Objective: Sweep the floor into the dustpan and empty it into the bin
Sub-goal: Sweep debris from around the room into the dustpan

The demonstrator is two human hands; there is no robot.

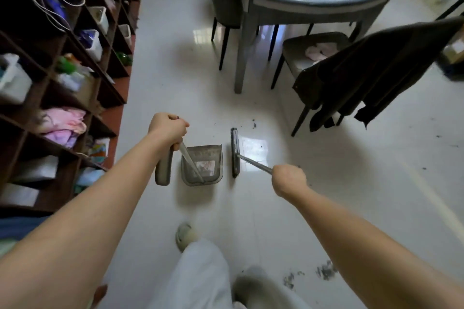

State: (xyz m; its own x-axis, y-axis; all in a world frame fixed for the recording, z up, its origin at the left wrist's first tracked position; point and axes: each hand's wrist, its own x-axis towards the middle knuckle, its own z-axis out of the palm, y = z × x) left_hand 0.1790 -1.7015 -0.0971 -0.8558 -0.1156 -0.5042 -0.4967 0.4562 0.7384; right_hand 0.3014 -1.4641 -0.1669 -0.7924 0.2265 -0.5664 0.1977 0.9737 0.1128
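Note:
My left hand (168, 129) grips the top of the dustpan's long handle. The grey translucent dustpan (202, 165) stands on the white floor just below it, its mouth facing right, with some bits inside. My right hand (288, 179) holds the metal pole of the broom. The flat dark broom head (235, 152) rests on the floor a short way right of the dustpan. Dark debris (254, 123) lies beyond the broom head near the chair leg. More debris (324, 271) is scattered at the lower right, by my right forearm.
A dark shelf unit (82, 88) full of boxes and cloths runs along the left. A round grey table (316, 0) with chairs stands ahead on the right; a dark garment hangs over the nearest chair (371, 73). My feet in slippers (187, 234) are below.

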